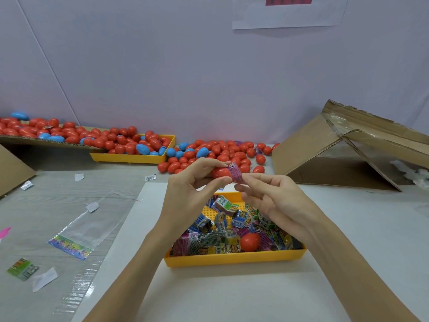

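The left hand (pixel 197 182) grips a red egg (pixel 220 173) between thumb and curled fingers. The right hand (pixel 274 198) meets it from the other side, with forefinger and thumb pinching the purple packet (pixel 235 174) that sticks out of the egg's open end. Both are held up above the far edge of the yellow tray (pixel 232 257). The packet looks bulky for that opening, so a hard push could crumple it or leave it jutting out, and a slack left grip could drop the egg among the packets below.
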`<state>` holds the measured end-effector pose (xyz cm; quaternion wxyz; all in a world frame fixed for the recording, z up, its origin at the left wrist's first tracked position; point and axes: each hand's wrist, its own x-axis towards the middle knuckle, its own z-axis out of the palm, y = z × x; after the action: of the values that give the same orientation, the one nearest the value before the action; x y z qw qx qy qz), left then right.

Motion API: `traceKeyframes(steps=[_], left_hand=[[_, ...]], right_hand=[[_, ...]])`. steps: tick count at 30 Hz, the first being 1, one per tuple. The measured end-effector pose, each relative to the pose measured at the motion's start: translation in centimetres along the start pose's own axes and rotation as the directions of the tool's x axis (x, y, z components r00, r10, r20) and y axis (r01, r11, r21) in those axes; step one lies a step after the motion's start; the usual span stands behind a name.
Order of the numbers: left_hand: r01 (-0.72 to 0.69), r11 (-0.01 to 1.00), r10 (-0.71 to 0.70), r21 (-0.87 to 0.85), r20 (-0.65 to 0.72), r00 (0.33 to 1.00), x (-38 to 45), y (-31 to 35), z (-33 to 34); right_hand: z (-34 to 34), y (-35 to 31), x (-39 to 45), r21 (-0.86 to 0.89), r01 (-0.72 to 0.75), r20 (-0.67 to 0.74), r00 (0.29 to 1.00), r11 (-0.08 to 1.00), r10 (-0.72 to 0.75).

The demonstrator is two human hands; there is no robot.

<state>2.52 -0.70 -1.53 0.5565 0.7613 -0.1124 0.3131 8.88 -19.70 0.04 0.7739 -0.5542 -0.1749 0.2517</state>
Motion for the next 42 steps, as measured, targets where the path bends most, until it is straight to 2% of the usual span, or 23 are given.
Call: traceKeyframes(steps=[3, 6, 10, 13, 24, 34, 39, 42], left_hand=[[0.032, 0.999, -0.033, -0.043, -0.016, 0.999, 0.0, 0.2, 0.1], [0.044, 0.996, -0.044, -0.079, -0.003, 0.999, 0.1, 0.3, 0.2], [0.037, 0.993, -0.033, -0.116, 0.031, 0.999, 0.1, 0.3, 0.1], [0.03, 0.995, -0.024, -0.097, 0.064, 0.998, 0.1, 0.3, 0.0], [-0.037, 0.999, 0.034, 0.037, 0.086, 0.996, 0.0, 0.3, -0.2], [-0.108, 0.99, 0.104, 0.09, 0.047, 0.993, -0.2, 0.6, 0.4], [-0.116, 0.986, 0.119, 0.122, -0.012, 0.993, -0.4, 0.4, 0.7], [-0.056, 0.998, 0.058, 0.033, -0.051, 0.997, -0.4, 0.3, 1.1]], right_hand=[[0.5, 0.2, -0.1, -0.053, 0.169, -0.149, 0.973, 0.984, -0.175], [1.2, 0.2, -0.3, -0.09, 0.215, -0.142, 0.964, 0.972, -0.226], [1.6, 0.1, -0.3, -0.029, 0.108, -0.127, 0.986, 0.994, -0.111], [1.5, 0.0, -0.5, -0.049, 0.044, -0.089, 0.995, 0.998, -0.048], [1.2, -0.5, -0.9, -0.237, 0.115, -0.044, 0.991, 0.965, -0.129], [1.0, -0.3, -0.7, -0.088, -0.003, 0.02, 1.0, 0.996, 0.005], [1.2, -0.1, -0.8, -0.024, -0.014, -0.005, 1.0, 1.0, 0.013], [1.7, 0.3, -0.8, 0.039, -0.01, -0.012, 1.0, 0.999, 0.01]])
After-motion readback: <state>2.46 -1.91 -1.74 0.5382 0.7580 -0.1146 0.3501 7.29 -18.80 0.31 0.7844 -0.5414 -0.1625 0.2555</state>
